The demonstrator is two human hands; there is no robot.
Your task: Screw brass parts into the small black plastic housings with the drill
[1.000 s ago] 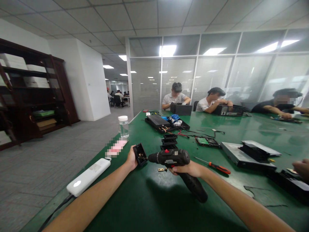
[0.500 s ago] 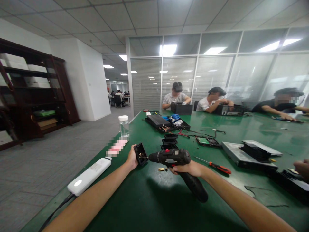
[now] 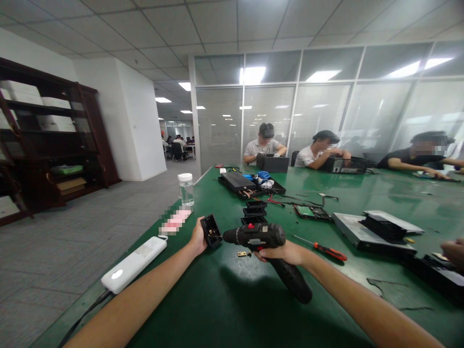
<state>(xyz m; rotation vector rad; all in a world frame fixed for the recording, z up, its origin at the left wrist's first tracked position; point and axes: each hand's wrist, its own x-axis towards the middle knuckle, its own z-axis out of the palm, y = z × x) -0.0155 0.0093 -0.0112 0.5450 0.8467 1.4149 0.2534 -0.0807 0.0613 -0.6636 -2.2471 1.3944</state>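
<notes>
My left hand (image 3: 197, 238) grips a small black plastic housing (image 3: 210, 232) by its left side, its hollow face tilted toward the drill. Brass-coloured bits show inside it. My right hand (image 3: 279, 251) is wrapped round a black cordless drill (image 3: 259, 235), which lies level and points left. The drill's bit reaches into the housing's open side; where its tip sits I cannot make out. On the green table below the drill lies a small brass-coloured plate (image 3: 241, 253) with a dark bit beside it. Several similar black frames (image 3: 254, 211) stand in a row behind the drill.
A red-and-black screwdriver (image 3: 328, 251) lies right of the drill, near an opened hard drive (image 3: 312, 211) and flat metal cases (image 3: 366, 234). A white power strip (image 3: 136, 263) and a clear jar (image 3: 186, 189) line the left edge. Co-workers sit opposite; another person's hand (image 3: 454, 252) shows at right.
My hands, the drill and the housing stay nearly where they were. At the far right, a co-worker's hands and the flat part under them have shifted slightly right.
</notes>
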